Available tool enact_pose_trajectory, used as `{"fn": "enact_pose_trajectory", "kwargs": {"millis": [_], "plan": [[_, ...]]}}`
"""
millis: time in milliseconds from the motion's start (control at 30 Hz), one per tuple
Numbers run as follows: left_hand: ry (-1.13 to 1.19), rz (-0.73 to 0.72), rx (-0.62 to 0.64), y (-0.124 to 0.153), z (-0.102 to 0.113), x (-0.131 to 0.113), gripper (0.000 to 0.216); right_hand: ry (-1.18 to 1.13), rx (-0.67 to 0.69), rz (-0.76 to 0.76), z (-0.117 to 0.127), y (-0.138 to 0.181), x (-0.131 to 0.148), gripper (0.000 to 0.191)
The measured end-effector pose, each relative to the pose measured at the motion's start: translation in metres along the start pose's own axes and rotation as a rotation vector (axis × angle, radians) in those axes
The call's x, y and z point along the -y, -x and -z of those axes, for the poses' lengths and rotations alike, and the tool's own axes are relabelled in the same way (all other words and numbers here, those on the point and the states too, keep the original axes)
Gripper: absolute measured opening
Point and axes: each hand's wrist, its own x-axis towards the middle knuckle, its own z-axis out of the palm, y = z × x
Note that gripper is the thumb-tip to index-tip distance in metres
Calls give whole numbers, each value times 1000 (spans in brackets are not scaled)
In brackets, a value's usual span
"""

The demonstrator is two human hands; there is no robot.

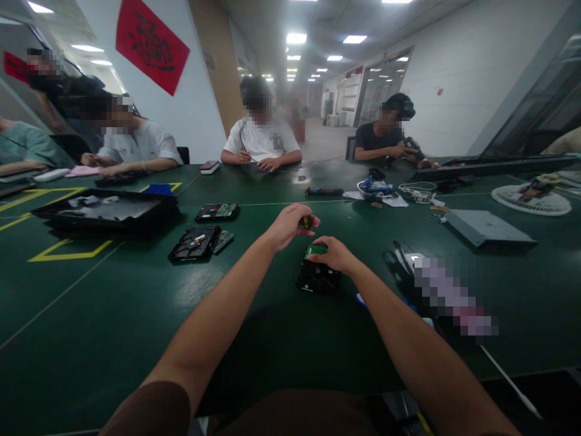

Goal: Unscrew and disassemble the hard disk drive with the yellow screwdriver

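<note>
A black hard drive (pixel 319 277) lies on the green table in front of me. Over its far end, my right hand (pixel 334 254) grips a green circuit board (pixel 315 249) between thumb and fingers; whether the board touches the drive is unclear. Just beyond and to the left, my left hand (pixel 290 226) is closed around a small black and yellow object (pixel 306 221), mostly covered by the fingers. To the left lies another black drive (pixel 194 243) with a loose circuit board (pixel 224 241) against its side. Farther back sits a drive with its board showing (pixel 218 211).
A black tray (pixel 109 209) stands at the left. On the right are a grey metal case (pixel 492 229), a blurred-out phone-like item (pixel 449 293) and a white round grille (pixel 531 200). A dark cylindrical tool (pixel 324 191) lies ahead. Several people sit across the table.
</note>
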Motion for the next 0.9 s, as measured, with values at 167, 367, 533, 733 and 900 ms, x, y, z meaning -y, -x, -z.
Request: {"fn": "enact_pose_trajectory", "kwargs": {"millis": [167, 367, 533, 733, 900], "plan": [[-132, -71, 3, -2, 3, 0, 16, 14, -7, 9, 1, 1, 2, 48], [-179, -62, -8, -2, 3, -2, 21, 13, -3, 13, 1, 2, 1, 48], [-5, -14, 17, -3, 2, 2, 18, 7, -4, -2, 1, 1, 1, 50], [-156, -125, -8, -7, 6, 5, 22, 18, 2, 4, 2, 1, 2, 49], [-297, -182, -51, -8, 6, 8, 31, 24, -3, 3, 0, 1, 0, 50]]}}
